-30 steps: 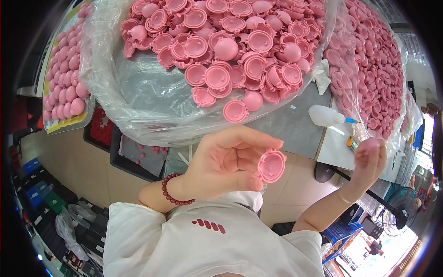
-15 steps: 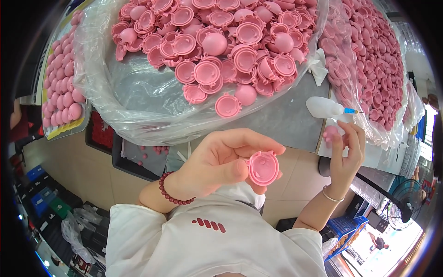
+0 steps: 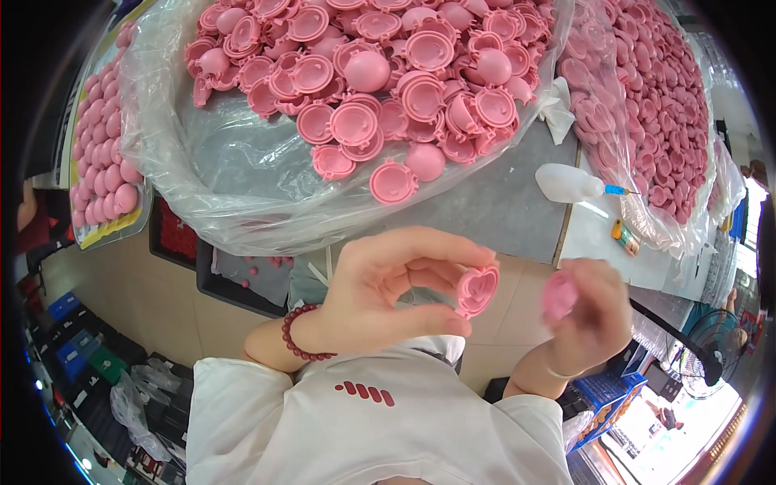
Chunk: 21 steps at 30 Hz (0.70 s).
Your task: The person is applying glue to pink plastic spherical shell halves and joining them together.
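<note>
Pink cap [image 3: 477, 289] sits pinched between thumb and fingertips of the left hand [image 3: 388, 299], hollow side facing out, at chest height below the bench edge. Right hand [image 3: 594, 319] at 3 o'clock of it, close but not touching, fingers curled on a second pink piece [image 3: 559, 295]; motion blur, so exact grip there I cannot tell beyond that it holds it. Looks like the two parts are not yet joined.

Containers: clear plastic bag [image 3: 242, 186] at 12 o'clock, open, holding a big loose heap of the same pink caps [image 3: 380, 73]. Second bag of caps [image 3: 655, 97] at 2 o'clock. Tray [image 3: 101, 162] at 10 o'clock carries rounded pink pieces in rows. Small white squeeze bottle [image 3: 570, 183] lies on the bench between the bags.
</note>
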Motion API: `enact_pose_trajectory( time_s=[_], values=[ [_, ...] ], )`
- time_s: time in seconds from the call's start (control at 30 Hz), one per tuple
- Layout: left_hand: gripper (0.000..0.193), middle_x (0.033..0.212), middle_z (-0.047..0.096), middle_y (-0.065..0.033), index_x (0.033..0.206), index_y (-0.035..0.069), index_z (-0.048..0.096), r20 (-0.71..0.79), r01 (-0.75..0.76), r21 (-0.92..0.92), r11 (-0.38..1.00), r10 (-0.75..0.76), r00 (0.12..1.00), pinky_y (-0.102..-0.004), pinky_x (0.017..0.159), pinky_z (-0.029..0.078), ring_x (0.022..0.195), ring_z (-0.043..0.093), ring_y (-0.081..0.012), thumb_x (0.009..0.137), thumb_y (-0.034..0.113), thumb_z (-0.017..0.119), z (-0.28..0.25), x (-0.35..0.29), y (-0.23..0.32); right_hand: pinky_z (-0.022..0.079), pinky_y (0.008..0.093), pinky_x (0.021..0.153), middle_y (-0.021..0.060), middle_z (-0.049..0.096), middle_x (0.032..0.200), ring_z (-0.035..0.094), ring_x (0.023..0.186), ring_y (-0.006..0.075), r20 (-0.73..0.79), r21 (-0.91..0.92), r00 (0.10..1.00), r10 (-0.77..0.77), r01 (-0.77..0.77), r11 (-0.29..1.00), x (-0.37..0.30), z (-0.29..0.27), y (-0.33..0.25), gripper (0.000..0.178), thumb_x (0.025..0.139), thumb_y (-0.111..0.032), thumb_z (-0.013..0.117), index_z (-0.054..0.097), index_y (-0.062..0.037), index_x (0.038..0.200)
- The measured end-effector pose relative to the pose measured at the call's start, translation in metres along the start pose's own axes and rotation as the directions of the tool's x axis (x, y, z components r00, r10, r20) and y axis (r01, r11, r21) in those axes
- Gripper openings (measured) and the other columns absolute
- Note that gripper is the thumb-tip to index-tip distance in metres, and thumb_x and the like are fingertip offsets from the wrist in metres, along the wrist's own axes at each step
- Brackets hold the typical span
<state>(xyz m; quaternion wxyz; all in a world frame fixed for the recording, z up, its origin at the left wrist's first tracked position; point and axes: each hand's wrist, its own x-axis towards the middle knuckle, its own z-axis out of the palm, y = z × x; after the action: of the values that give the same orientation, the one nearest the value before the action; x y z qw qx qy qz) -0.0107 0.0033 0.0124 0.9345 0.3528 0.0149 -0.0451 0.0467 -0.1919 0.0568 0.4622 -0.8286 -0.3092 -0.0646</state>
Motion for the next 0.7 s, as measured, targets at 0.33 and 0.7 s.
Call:
enact_pose_trajectory(
  time_s=[0.33,0.7],
  values=[
    [0.036,0.094,0.057,-0.0162,0.093,0.000,0.058,0.210,-0.313,0.560,0.767,0.234,0.949,-0.0256,0.068,0.047,0.082,0.057,-0.0189,0.060,0.002,0.073,-0.006,0.002,-0.001,0.041,0.0229,0.050,0.0112,0.057,0.075,0.055,0.063,0.0179,0.031,0.120,0.991,-0.133,0.128,0.984,0.004,0.040,-0.002,0.034,0.054,-0.016,0.076,0.058,-0.0008,0.078],
    [0.046,0.098,0.056,-0.0177,0.102,-0.003,0.055,0.216,-0.161,0.395,0.904,0.079,0.973,-0.0293,0.074,0.046,0.087,0.056,-0.0208,0.060,0.005,0.073,-0.011,0.005,-0.002,0.040,0.0229,0.048,0.0040,0.052,0.066,0.051,0.057,0.0147,0.050,0.129,0.997,-0.052,0.045,0.991,-0.011,0.042,-0.004,0.036,0.055,-0.016,0.077,0.052,-0.0054,0.078]
  ],
)
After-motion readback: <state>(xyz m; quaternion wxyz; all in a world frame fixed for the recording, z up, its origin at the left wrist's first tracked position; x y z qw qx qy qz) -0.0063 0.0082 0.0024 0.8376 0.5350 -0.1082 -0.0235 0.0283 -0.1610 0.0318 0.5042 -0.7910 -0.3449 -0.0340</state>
